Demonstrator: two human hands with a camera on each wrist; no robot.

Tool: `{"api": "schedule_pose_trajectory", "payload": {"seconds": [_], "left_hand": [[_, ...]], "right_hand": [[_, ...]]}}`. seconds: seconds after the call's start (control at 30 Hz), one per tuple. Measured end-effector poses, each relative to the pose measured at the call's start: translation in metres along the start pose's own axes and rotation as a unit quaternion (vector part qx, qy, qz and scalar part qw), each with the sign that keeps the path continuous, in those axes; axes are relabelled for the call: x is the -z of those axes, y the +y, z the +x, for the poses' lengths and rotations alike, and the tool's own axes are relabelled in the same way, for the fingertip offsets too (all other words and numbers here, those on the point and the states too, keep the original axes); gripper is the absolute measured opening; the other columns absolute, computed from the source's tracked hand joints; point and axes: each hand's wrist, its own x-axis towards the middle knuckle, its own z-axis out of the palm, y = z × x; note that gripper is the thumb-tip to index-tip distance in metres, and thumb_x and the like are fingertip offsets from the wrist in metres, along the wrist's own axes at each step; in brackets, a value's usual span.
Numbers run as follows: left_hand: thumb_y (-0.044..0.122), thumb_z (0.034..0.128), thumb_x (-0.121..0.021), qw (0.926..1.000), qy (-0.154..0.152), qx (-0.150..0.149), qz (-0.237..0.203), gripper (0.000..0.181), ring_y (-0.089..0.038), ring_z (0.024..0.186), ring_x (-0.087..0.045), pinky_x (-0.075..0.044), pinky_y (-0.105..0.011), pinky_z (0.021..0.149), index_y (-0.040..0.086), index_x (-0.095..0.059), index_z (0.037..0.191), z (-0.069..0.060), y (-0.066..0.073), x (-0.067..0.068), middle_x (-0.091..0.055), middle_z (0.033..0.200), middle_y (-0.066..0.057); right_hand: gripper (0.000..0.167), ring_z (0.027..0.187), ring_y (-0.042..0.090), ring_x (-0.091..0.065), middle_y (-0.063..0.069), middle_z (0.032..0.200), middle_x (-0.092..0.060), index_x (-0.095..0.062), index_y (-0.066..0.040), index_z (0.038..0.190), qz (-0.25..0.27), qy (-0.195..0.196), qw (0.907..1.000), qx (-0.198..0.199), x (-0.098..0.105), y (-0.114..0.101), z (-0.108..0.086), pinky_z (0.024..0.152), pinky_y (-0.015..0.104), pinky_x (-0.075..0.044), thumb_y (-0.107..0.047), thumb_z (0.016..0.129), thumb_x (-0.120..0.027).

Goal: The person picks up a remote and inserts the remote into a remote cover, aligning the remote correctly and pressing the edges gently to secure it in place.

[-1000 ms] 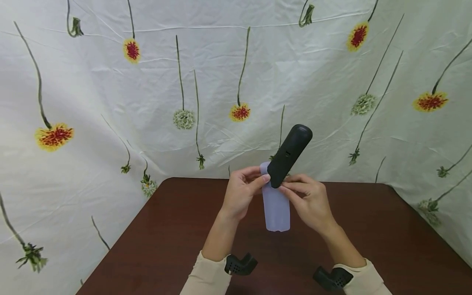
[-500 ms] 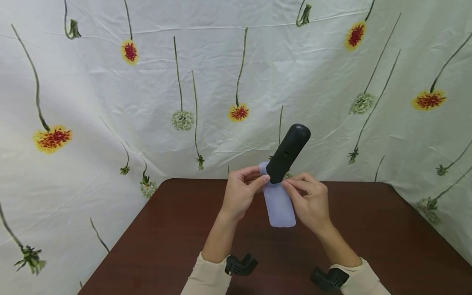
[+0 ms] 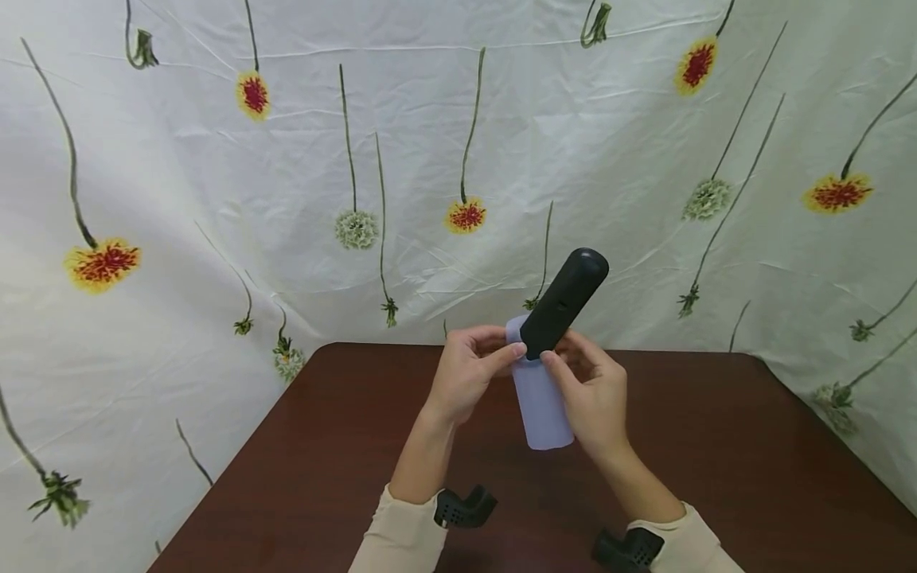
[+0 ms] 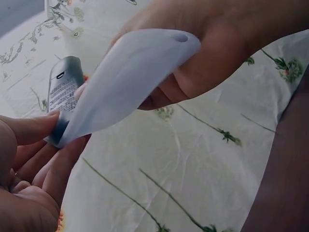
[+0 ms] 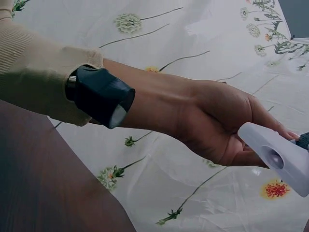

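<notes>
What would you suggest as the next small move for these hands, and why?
Perhaps the right hand should ease the rim of the pale lavender sleeve over the black remote: most of the remote lies outside, angled to the sleeve, while the left hand pinches both at the sleeve's mouth.

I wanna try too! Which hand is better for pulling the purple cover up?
Probably the right hand: its thumb touches the right edge of the purple cover. The left hand has its thumb against the black device, so may steady that.

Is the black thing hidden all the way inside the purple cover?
No, the head view shows most of the black thing sticking out above the purple cover.
</notes>
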Motion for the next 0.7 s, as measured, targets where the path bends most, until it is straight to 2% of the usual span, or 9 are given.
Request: {"api": "schedule_pose_trajectory", "payload": {"seconds": [0.13, 0.3, 0.5, 0.7], "left_hand": [[-0.007, 0.094, -0.07, 0.9999, -0.005, 0.01, -0.011, 0.02, -0.021, 0.083, -0.073, -0.062, -0.04, 0.073, -0.018, -0.07, 0.111, 0.0004, -0.0017, -0.0003, -0.075, 0.096, -0.015], [-0.004, 0.0957, -0.07, 0.9998, -0.007, 0.02, -0.005, 0.02, -0.021, 0.083, -0.073, -0.062, -0.043, 0.075, -0.017, -0.072, 0.112, 0.0002, -0.0016, -0.0007, -0.075, 0.096, -0.016], [-0.005, 0.0961, -0.068, 0.9996, 0.009, 0.02, -0.017, 0.022, -0.018, 0.08, -0.074, -0.062, -0.04, 0.073, -0.018, -0.07, 0.114, 0.0005, -0.0006, -0.0027, -0.075, 0.096, -0.015], [-0.005, 0.0947, -0.071, 0.9992, 0.029, 0.023, -0.016, 0.022, -0.016, 0.077, -0.072, -0.06, -0.033, 0.068, -0.016, -0.071, 0.114, 0.0004, 0.0, -0.0031, -0.076, 0.096, -0.013]], "right_hand": [[0.033, 0.073, 0.015, -0.067, 0.014, 0.094, -0.075, -0.072, -0.002, 0.128, 0.013, 0.02, 0.9997, -0.004, -0.0034, -0.0023, -0.002, 0.063, 0.022, -0.056, 0.001, 0.095, -0.073], [0.032, 0.065, 0.013, -0.065, 0.014, 0.081, -0.073, -0.071, -0.002, 0.13, 0.012, 0.022, 0.9995, -0.018, -0.0036, -0.0035, -0.0011, 0.06, 0.023, -0.056, -0.001, 0.098, -0.071], [0.031, 0.064, 0.015, -0.066, 0.016, 0.081, -0.073, -0.071, 0.004, 0.126, 0.011, 0.008, 0.9998, -0.015, -0.0016, -0.0021, 0.0006, 0.06, 0.024, -0.057, 0.003, 0.096, -0.072], [0.025, 0.063, 0.023, -0.062, 0.015, 0.081, -0.072, -0.072, 0.002, 0.122, -0.008, -0.027, 0.9995, -0.014, 0.0013, -0.0004, 0.0011, 0.057, 0.025, -0.053, 0.002, 0.097, -0.071]]}}
